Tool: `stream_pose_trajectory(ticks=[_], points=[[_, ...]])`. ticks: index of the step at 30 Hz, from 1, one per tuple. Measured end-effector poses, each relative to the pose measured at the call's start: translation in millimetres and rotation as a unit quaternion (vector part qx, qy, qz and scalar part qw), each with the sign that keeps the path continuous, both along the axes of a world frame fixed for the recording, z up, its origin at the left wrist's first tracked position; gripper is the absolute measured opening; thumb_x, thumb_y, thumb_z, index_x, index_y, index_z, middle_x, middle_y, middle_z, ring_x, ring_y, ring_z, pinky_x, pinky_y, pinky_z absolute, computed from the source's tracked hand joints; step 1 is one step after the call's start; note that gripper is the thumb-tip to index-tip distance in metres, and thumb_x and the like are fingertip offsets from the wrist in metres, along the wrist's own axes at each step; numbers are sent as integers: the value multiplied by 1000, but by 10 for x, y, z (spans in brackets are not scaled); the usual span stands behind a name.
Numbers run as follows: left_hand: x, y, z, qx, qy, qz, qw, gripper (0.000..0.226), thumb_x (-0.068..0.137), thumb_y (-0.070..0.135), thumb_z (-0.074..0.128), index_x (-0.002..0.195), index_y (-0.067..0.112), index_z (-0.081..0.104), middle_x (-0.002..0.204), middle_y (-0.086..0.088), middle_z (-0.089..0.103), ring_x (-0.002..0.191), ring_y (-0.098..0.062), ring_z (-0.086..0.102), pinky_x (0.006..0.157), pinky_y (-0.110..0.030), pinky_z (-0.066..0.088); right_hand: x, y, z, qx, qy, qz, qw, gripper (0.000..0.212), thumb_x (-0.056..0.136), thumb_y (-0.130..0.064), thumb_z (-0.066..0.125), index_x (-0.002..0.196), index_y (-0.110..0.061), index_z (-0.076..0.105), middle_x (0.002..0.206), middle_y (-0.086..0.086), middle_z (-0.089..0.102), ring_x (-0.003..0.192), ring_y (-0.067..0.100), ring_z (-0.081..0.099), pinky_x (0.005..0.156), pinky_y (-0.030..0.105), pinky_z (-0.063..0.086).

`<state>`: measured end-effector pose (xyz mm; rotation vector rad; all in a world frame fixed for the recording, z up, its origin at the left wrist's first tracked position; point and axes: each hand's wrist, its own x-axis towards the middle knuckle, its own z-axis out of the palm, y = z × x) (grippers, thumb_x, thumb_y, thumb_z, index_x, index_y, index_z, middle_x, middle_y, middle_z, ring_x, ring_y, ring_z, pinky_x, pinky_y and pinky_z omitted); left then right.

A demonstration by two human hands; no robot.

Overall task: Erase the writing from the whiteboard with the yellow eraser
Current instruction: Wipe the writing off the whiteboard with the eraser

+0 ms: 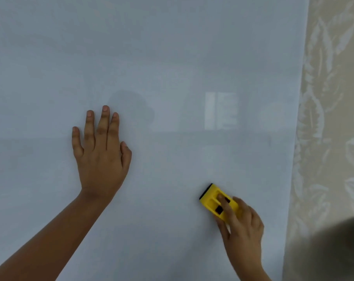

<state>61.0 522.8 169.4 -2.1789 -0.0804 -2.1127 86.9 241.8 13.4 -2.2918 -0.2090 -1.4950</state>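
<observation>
— Pale whiteboard (172,57) fills nearly the whole view, with leaf-patterned cream wallpaper (330,98) running down its right edge. See any writing on it?

— None I can make out. Only a faint bright reflection right of centre and a soft shadow above the left hand.

— Where's the eraser?

— The yellow eraser (213,199) sits low on the board, toward the right, pressed flat against the surface. A dark felt strip shows along its upper left end, and it lies tilted, that end pointing up and left.

— And the grip on it?

— The right hand (243,226) comes in from the bottom edge, its grip closed on the eraser: fingers (224,203) lie across the top, thumb on the lower side.

— The other one?

— The left hand (101,157) is spread flat on the board, well apart from the eraser, fingers pointing up, holding nothing. Its bare forearm runs down to the bottom left corner.

— Anything else?

— A blurred grey shape (338,250) in the bottom right corner; I can't tell what it is.
</observation>
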Motion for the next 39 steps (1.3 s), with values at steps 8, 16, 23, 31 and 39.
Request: stream_pose_trajectory(ticks=[8, 16, 23, 31, 39], points=[[12, 7, -17, 16, -6, 6, 1000, 52, 95, 22, 34, 144, 5, 30, 152, -16, 29, 141, -36, 20, 114, -52, 11, 245, -441, 322, 304, 102, -38, 947, 62, 90, -23, 54, 143, -26, 22, 129, 31, 39, 111, 52, 38, 94, 57, 35], [-3, -21, -25, 16, -7, 3, 1000, 51, 95, 22, 36, 144, 5, 31, 152, -17, 30, 141, -36, 21, 113, -53, 13, -471, 954, -16, 59, 126, 75, 987, 78, 32, -20, 91, 107, -28, 69, 98, 13, 72, 71, 33, 68, 63, 35, 57], [16, 1, -31, 17, -14, 0, 1000, 51, 95, 22, 36, 142, 5, 34, 151, -17, 32, 140, -37, 24, 113, -53, 14, -480, 897, 73, -31, 74, 92, 992, 56, 52, -34, 72, 104, -49, 58, 93, -1, 72, 71, 21, 67, 65, 30, 56], [34, 0, -43, 21, -24, -13, 999, 50, 95, 22, 36, 142, 6, 35, 151, -16, 32, 141, -36, 23, 114, -50, 11, 408, -915, 1148, 231, 124, -18, 965, 70, 81, -17, 67, 140, -15, 30, 127, 32, 41, 108, 49, 46, 93, 51, 40], [47, 17, -67, 40, 13, -43, 998, 50, 96, 20, 32, 142, 1, 35, 150, -23, 29, 140, -44, 19, 104, -66, 28, 432, -904, 1337, 283, 143, 19, 948, 70, 88, -26, 57, 144, -23, 15, 132, 24, 33, 115, 47, 39, 95, 49, 37]])
